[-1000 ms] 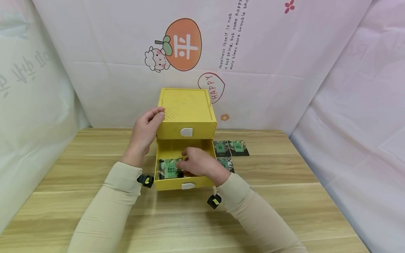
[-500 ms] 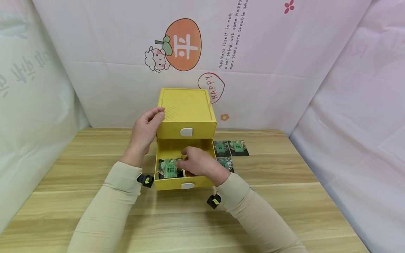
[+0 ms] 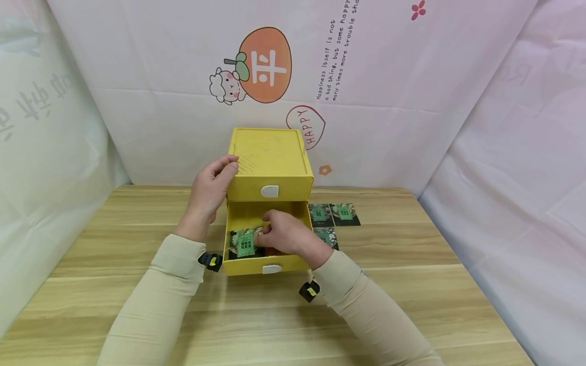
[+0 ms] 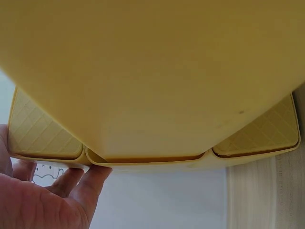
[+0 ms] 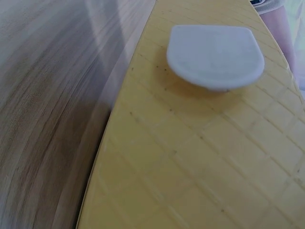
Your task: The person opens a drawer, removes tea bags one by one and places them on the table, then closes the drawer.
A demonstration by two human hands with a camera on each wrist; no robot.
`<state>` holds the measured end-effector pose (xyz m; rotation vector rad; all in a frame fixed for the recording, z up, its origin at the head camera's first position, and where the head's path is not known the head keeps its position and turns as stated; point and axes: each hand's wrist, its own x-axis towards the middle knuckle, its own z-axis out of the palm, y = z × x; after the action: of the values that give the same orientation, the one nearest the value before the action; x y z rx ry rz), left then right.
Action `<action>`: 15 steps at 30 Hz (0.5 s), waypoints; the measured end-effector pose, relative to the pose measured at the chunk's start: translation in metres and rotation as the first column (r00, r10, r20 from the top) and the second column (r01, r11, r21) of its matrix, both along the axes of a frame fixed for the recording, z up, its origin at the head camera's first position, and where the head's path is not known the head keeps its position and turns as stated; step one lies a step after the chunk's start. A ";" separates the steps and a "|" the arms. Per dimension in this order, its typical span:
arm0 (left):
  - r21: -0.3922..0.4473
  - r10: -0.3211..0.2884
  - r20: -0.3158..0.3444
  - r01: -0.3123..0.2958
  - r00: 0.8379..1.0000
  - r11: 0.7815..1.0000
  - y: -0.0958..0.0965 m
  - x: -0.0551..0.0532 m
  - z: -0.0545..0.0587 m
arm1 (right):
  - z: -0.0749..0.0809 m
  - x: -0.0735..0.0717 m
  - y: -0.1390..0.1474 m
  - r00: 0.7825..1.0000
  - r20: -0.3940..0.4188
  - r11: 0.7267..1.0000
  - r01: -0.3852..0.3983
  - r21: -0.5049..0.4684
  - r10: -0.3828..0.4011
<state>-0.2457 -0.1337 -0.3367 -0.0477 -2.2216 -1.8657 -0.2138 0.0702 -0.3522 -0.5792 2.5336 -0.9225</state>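
A yellow two-drawer box [image 3: 270,152] stands against the back wall, with its lower drawer [image 3: 247,267] pulled out. My left hand [image 3: 208,188] rests against the upper left side of the box, fingertips at the top edge. In the left wrist view, its fingers [image 4: 93,183] touch the box wall. My right hand [image 3: 286,234] reaches into the lower drawer and pinches the right edge of a dark printed card [image 3: 245,245] with a green label. Part of the card and some fingertips are hidden. Something reddish shows beneath the hand, too hidden to identify.
Several similar dark cards [image 3: 345,214] lie on the wooden table [image 3: 389,284] right of the box. White knobs sit on both drawer fronts, the lower knob [image 5: 215,57] close in the right wrist view. White printed cloth [image 3: 375,137] encloses the back and sides.
The card in the drawer has shifted slightly left and tilted a little, with small movements of my right fingers. My left hand and the box have stayed put.
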 end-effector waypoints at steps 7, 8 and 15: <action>-0.007 0.006 0.001 -0.006 1.000 1.000 0.000 0.000 0.001 | 0.000 0.000 0.000 0.998 -0.038 0.998 -0.057 -0.001 0.057; -0.008 0.006 0.000 -0.006 1.000 1.000 0.000 0.000 0.001 | 0.000 0.000 -0.001 0.997 -0.044 0.998 -0.066 0.000 0.066; -0.007 -0.001 0.001 0.001 1.000 1.000 0.001 0.002 0.003 | 0.001 0.001 -0.001 0.998 -0.009 0.997 -0.068 -0.023 0.067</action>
<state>-0.2433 -0.1331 -0.3342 -0.0498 -2.2288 -1.8594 -0.2129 0.0689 -0.3514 -0.6730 2.4977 -0.9284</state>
